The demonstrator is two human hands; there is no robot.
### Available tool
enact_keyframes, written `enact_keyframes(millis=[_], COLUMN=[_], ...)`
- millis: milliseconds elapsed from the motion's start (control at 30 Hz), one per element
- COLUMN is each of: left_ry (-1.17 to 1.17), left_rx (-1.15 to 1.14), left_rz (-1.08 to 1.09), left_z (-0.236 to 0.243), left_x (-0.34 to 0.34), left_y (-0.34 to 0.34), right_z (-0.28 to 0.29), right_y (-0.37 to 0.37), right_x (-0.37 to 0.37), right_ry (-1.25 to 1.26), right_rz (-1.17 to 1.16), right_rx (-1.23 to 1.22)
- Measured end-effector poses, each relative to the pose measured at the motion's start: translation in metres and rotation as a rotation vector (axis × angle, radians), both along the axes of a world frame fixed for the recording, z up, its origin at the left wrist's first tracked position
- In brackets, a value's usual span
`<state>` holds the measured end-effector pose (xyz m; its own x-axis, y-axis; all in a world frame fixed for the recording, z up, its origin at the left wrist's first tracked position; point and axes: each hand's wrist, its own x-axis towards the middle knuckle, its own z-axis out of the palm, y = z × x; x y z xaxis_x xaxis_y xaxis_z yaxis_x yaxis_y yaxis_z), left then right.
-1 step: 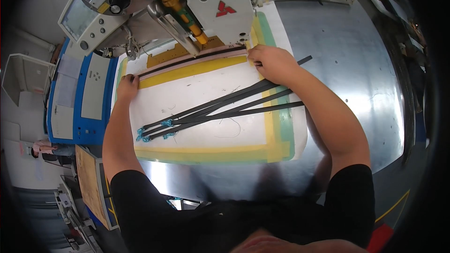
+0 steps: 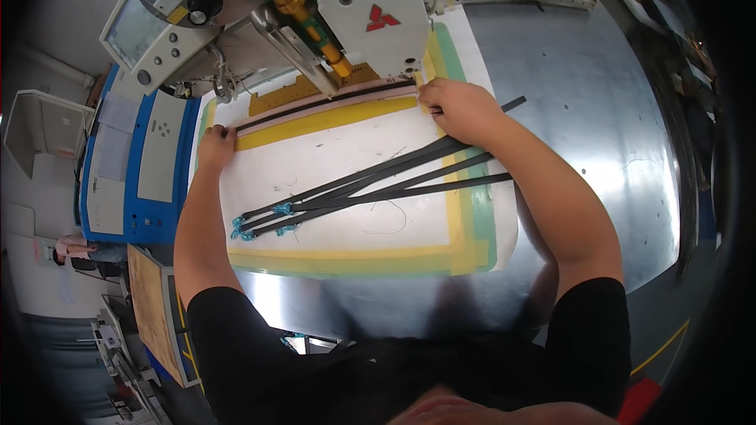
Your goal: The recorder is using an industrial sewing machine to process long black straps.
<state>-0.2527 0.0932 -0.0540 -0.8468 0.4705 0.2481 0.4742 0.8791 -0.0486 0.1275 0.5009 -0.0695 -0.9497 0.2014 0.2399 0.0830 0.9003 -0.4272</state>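
Note:
A narrow black strap [image 2: 315,105] lies stretched in a pale pink guide beneath the head of a sewing machine [image 2: 374,20]. My left hand [image 2: 214,146] is closed at its left end, thumb and fingers pinched together. At the other end my right hand [image 2: 463,110] is closed too, its curled fingers hiding the strap's tip. Just in front of the guide runs a yellow strip [image 2: 327,123]. Several loose black straps [image 2: 346,181] fan across the white work surface [image 2: 315,232], some passing under my right forearm. Crinkled blue pieces [image 2: 246,230] sit on their left ends.
Yellow and green tape [image 2: 470,244] borders the white surface, which rests on a shiny metal table [image 2: 579,110]. A control panel with a screen [image 2: 142,31] stands at the upper left, beside a blue cabinet [image 2: 114,189]. Farther left, a person [image 2: 79,249] is in the background.

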Motion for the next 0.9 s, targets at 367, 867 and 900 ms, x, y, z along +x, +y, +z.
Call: enact_keyframes(millis=[367, 867, 900], left_ry=[0.152, -0.144, -0.139], left_rx=[0.18, 0.597, 0.607], left_rz=[0.089, 0.084, 0.042], left_z=[0.044, -0.051, -0.052], left_x=[0.118, 0.278, 0.278], left_y=[-0.039, -0.235, -0.233], right_z=[-0.007, 0.024, 0.024], right_y=[-0.003, -0.027, -0.032], right_x=[0.006, 0.014, 0.011], right_ry=[0.059, -0.017, -0.008], right_rz=[0.023, 0.0, 0.01], right_rx=[0.039, -0.11, -0.063])
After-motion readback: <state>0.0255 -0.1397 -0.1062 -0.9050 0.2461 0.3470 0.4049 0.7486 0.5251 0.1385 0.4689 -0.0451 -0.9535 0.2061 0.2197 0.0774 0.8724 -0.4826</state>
